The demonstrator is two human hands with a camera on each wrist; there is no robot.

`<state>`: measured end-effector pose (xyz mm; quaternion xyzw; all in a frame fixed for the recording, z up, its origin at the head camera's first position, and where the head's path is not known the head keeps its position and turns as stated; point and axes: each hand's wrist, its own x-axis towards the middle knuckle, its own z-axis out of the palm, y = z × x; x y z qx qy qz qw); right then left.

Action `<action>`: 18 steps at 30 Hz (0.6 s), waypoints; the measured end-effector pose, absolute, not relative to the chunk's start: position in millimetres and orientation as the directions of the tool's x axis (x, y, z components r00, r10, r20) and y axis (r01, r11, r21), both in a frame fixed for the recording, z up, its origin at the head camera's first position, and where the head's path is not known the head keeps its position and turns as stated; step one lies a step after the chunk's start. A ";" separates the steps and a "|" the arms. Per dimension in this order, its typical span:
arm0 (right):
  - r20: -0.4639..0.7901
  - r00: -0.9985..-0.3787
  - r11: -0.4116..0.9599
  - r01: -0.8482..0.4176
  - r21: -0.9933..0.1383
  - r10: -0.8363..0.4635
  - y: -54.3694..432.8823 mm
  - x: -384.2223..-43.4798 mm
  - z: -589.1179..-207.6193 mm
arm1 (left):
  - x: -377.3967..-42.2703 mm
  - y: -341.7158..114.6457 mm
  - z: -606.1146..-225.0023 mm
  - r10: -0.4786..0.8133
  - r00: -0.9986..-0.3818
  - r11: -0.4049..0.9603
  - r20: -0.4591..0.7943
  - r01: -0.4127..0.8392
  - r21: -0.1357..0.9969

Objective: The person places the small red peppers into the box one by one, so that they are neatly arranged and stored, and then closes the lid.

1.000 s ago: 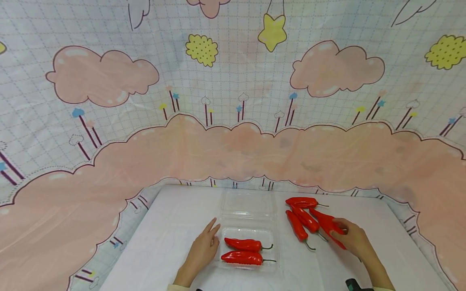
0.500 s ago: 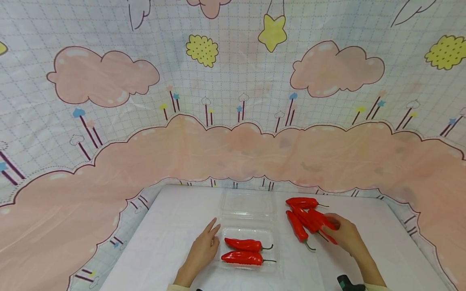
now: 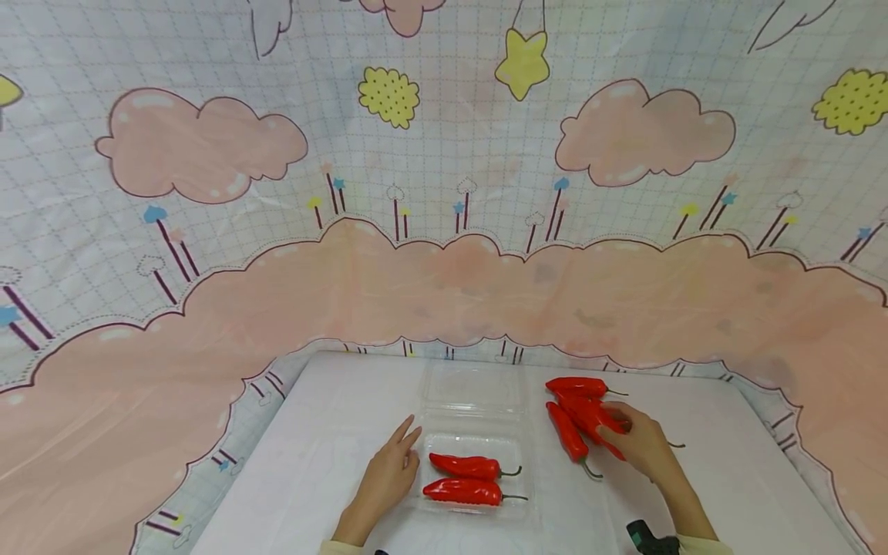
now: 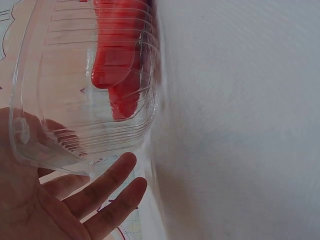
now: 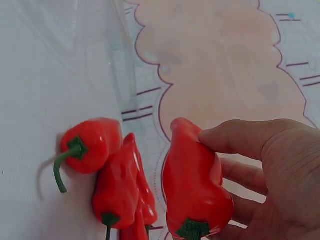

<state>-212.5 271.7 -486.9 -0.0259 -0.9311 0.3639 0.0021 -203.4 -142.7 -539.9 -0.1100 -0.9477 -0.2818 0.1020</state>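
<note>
Two glossy red peppers (image 3: pixel 462 492) with green stems lie side by side in a clear plastic box (image 3: pixel 523 455), whose lid (image 3: pixel 473 385) is folded back. My left hand (image 3: pixel 384 474) rests at the box's left side with its fingers stretched out; in the left wrist view, part of it shows through the clear wall (image 4: pixel 55 115). My right hand (image 3: pixel 645 443) grips another red pepper (image 5: pixel 192 175) between thumb and fingers, above the group at the right. Its stem end shows in the right wrist view; in the head view the hand hides much of it.
Right of the box, more red peppers (image 3: pixel 567 433) lie close together on the white table (image 3: pixel 333 401), one (image 3: pixel 576 386) at the back. A printed cloth (image 3: pixel 444 293) with clouds and stars hangs behind the table.
My right hand has moved left with the pepper, over the other peppers, and the pepper's stem end has swung away from me. My left hand and the box have stayed put.
</note>
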 end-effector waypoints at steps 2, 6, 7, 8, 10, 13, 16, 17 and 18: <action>-0.016 -0.999 0.731 0.047 -0.680 0.049 268.5 -212.5 -487.0 | -203.1 -142.7 -540.2 0.150 -0.954 0.818 0.258 0.266 0.510; -0.005 -0.999 0.729 0.038 -0.683 0.047 262.2 -212.8 -486.7 | -203.2 -142.6 -540.7 0.148 -0.955 0.818 0.258 0.265 0.510; -0.002 -0.999 0.728 0.036 -0.685 0.047 260.9 -213.0 -486.8 | -203.3 -142.5 -540.6 0.149 -0.955 0.816 0.257 0.266 0.513; 0.000 -0.999 0.726 0.035 -0.687 0.048 259.5 -213.2 -486.8 | -203.4 -142.4 -540.4 0.150 -0.955 0.815 0.255 0.265 0.515; 0.002 -0.999 0.717 0.034 -0.696 0.050 256.8 -213.5 -487.1 | -203.5 -142.3 -540.0 0.153 -0.955 0.813 0.252 0.267 0.518; -0.001 -0.999 0.697 0.034 -0.716 0.048 252.7 -214.5 -488.0 | -203.1 -142.4 -539.5 0.158 -0.955 0.811 0.250 0.270 0.519; 0.004 -0.999 0.685 0.025 -0.728 0.041 248.1 -214.5 -487.6 | -202.8 -142.5 -539.3 0.158 -0.956 0.813 0.248 0.269 0.517; 0.005 -0.999 0.685 0.023 -0.728 0.039 246.8 -214.9 -487.5 | -202.7 -142.5 -539.1 0.158 -0.956 0.812 0.247 0.268 0.519; 0.008 -0.999 0.686 0.020 -0.728 0.038 245.3 -214.9 -487.2 | -202.7 -142.5 -538.9 0.157 -0.956 0.813 0.248 0.267 0.518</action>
